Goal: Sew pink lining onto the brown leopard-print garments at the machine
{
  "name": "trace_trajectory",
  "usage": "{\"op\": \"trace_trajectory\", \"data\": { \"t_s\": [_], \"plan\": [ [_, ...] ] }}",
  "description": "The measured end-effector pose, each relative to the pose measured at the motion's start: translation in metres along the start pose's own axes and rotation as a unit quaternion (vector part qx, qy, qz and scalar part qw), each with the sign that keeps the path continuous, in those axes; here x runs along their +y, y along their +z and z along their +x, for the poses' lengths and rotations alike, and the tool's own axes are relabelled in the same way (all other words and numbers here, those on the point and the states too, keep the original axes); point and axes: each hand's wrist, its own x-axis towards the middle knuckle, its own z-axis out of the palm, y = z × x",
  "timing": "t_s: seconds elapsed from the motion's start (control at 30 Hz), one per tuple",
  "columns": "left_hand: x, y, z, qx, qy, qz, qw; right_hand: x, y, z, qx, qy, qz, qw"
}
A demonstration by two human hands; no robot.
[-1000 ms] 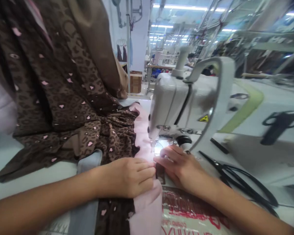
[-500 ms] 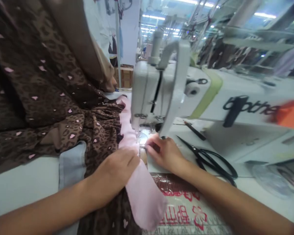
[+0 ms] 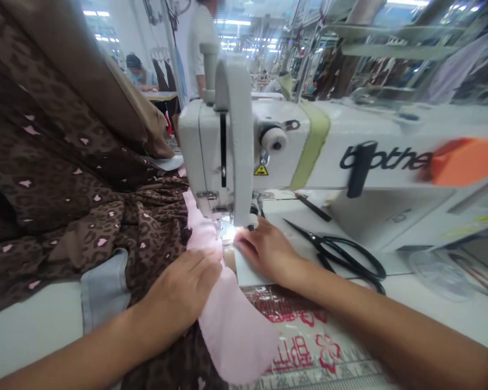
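Observation:
A pink fabric strip (image 3: 236, 330) runs from under the head of a white sewing machine (image 3: 203, 157) toward me, its rounded end hanging at the front. My left hand (image 3: 197, 276) lies over the strip with its fingers pressed together on it, just in front of the lit needle area. Brown leopard-print fabric (image 3: 154, 222), gathered in folds, adjoins the strip on the left. To the right of the needle, my right hand (image 3: 264, 246) has bent fingers close together at the plate; the machine partly covers them, and anything between the tips is hidden.
Black scissors (image 3: 341, 254) lie right of my right hand, with a dark slim tool (image 3: 315, 208) behind them. A clear round dish (image 3: 441, 273) sits farther right. Plastic with red print and a ruler (image 3: 329, 374) are at the front edge. People are in the background.
The view has turned slightly right, so the machine appears farther left. Both hands stay by the needle; the right fingers are now more covered by the machine.

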Motion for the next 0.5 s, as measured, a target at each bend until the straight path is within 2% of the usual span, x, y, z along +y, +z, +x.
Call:
{"op": "trace_trajectory", "data": {
  "t_s": [0.23, 0.4, 0.5],
  "plan": [
    [-0.031, 0.003, 0.001, 0.01, 0.078, -0.024, 0.997, 0.004, 0.004, 0.0, 0.083, -0.053, -0.04, 0.994],
    [-0.045, 0.009, 0.003, -0.005, 0.068, -0.052, 0.996, 0.007, 0.006, -0.002, 0.065, -0.067, -0.038, 0.995],
    [-0.046, 0.006, 0.003, -0.019, 0.06, -0.059, 0.996, 0.001, -0.007, -0.003, 0.054, -0.05, -0.022, 0.997]
  ]
}}
